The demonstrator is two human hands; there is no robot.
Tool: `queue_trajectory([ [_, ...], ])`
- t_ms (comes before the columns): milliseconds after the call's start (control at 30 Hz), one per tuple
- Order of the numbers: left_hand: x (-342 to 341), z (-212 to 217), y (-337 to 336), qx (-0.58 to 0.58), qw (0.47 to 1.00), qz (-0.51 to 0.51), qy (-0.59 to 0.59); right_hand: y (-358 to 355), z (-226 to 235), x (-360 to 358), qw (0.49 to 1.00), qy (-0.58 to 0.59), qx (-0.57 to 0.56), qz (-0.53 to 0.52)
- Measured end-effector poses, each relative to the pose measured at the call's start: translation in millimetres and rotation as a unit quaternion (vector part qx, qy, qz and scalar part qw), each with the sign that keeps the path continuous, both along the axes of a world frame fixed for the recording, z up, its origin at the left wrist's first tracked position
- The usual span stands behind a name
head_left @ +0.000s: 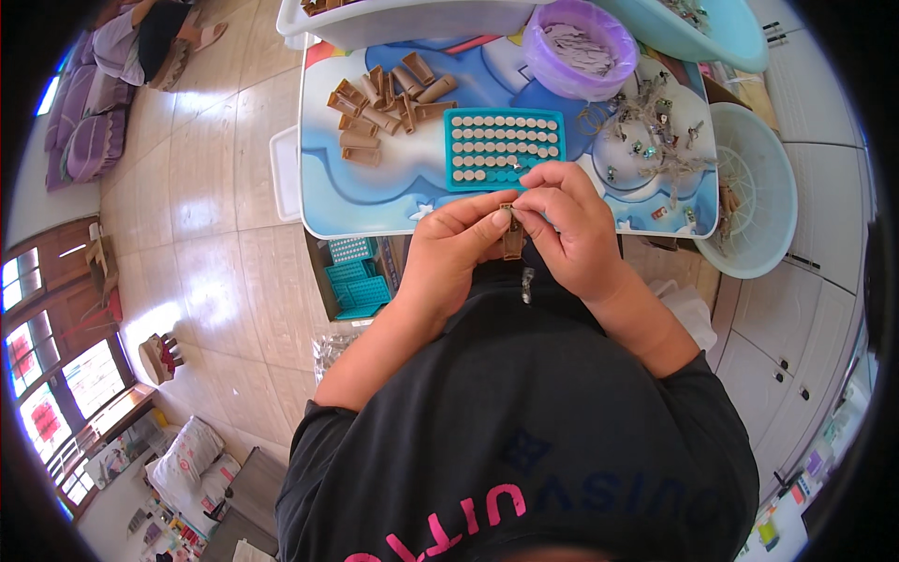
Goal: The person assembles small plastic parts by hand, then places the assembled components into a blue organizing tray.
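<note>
1 brown pc (512,245) — btwn L grip (459,242) & R grip (571,229).

pretty sure this is somebody's home doing double duty as a little workshop: purple sofa (86,155), glossy tiled floor (220,272), wood-framed windows (92,382) and white cupboards (801,314) all say house, but the blue-patterned table (375,201) is loaded with brown plastic pieces (380,120), a teal tray (478,185) and a purple tub (547,75).

Smooth and shiny
From here, the brown pieces (380,120) are looking like smooth plastic, and the floor tiles (211,220) are shining.
</note>
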State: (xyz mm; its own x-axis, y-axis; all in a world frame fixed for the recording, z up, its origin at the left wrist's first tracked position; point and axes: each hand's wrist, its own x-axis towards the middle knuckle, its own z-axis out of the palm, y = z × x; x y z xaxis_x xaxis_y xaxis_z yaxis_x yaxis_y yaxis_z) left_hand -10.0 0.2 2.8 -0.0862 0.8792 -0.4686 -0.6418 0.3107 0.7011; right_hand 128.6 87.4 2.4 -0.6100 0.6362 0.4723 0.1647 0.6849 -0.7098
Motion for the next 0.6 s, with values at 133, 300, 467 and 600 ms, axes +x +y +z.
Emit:
queue_trajectory([
  [133,3,-2,-1,0.008,0.999,0.022,0.047,-2,-6,-1,1.000,0.015,-0.007,0.012],
  [300,3,-6,1,0.013,0.994,0.079,0.074,-16,-4,4,0.967,-0.011,-0.251,-0.029],
  [467,4,-6,1,0.019,0.991,0.103,0.089,-25,-2,4,0.960,-0.008,-0.278,0.025],
  [600,4,-4,1,0.025,0.988,0.108,0.108,-26,-6,5,0.984,0.015,-0.178,0.021],
])
